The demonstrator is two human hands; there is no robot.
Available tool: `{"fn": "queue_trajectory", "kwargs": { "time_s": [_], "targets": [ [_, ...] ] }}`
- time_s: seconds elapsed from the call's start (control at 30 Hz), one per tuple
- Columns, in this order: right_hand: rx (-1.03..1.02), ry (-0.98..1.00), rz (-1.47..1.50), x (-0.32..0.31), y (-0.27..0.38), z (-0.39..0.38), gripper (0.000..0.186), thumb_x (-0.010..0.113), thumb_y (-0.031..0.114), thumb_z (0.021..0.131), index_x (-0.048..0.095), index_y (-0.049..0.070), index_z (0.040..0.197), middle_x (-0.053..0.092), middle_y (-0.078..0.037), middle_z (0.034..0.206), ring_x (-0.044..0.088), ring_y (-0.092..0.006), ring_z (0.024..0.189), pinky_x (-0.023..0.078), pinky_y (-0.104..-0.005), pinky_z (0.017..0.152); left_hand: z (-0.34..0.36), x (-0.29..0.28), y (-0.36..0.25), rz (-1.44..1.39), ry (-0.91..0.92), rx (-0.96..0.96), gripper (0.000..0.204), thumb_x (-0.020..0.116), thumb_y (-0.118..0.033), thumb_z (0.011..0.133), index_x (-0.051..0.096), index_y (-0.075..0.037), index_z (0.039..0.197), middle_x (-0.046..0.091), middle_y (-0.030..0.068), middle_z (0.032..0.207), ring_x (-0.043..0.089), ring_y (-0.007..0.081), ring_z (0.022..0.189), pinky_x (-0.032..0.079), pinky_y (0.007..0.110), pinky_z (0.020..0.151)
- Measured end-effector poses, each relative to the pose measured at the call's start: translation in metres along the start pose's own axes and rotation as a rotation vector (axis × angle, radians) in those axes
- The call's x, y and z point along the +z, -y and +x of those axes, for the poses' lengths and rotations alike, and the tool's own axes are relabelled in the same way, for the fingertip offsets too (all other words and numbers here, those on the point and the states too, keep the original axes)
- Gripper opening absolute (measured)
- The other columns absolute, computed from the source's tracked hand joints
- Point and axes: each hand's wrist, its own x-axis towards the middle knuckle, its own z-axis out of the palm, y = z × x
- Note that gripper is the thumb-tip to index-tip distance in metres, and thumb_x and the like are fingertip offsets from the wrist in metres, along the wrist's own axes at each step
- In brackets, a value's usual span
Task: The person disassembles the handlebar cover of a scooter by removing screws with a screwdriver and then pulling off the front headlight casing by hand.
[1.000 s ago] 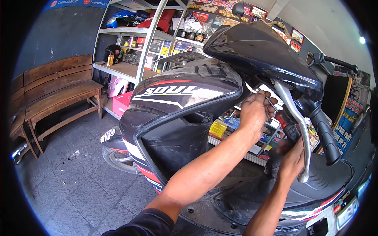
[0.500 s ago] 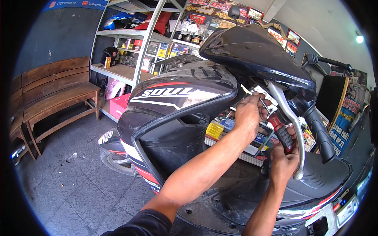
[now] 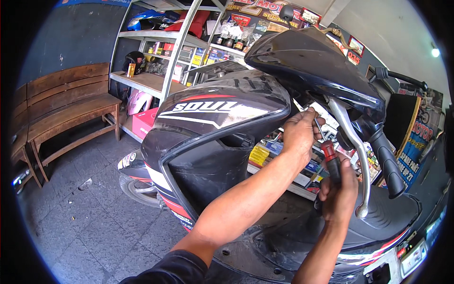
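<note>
The right hand (image 3: 341, 194) grasps the black-and-red handle of the screwdriver (image 3: 330, 154), just left of the silver lever (image 3: 354, 137) on the scooter (image 3: 203, 165). The left hand (image 3: 300, 135) has its fingertips at the shaft's far end; whether they pinch it, I cannot tell. The tip is hidden, so steadying the shaft and turning it straight, with even pressure, seems wise.

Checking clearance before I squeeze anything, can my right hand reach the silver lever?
Probably yes: your right hand appears close beside the silver lever, nothing visible between them, though it may first need to release the screwdriver.
</note>
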Motion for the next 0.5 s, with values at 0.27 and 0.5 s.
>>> {"fn": "queue_trajectory", "kwargs": {
  "time_s": [0.27,0.5],
  "targets": [
    [-0.386,0.042,-0.400,-0.001,-0.018,0.008,0.036,0.068,-0.003,0.080,0.060,-0.002,0.115,0.062,-0.008,0.101,0.059,-0.0148,0.084,0.049,-0.0287,0.075,0.004,-0.001,-0.004,-0.034,-0.009,-0.052,0.024,0.062,-0.030,0.096,0.063,-0.005,0.093,0.066,0.0045,0.081,0.044,0.0055,0.056,0.037,0.022,0.051],
    [-0.791,-0.063,-0.904,0.003,-0.013,0.002,0.048,0.064,-0.013,0.070,0.061,0.004,0.115,0.059,-0.013,0.107,0.060,-0.0294,0.099,0.047,-0.0383,0.087,0.007,0.010,0.003,-0.275,-0.068,-0.032,0.019,0.066,-0.024,0.093,0.063,-0.005,0.093,0.066,0.0052,0.081,0.042,0.0055,0.053,0.034,0.021,0.048]
  ]
}}
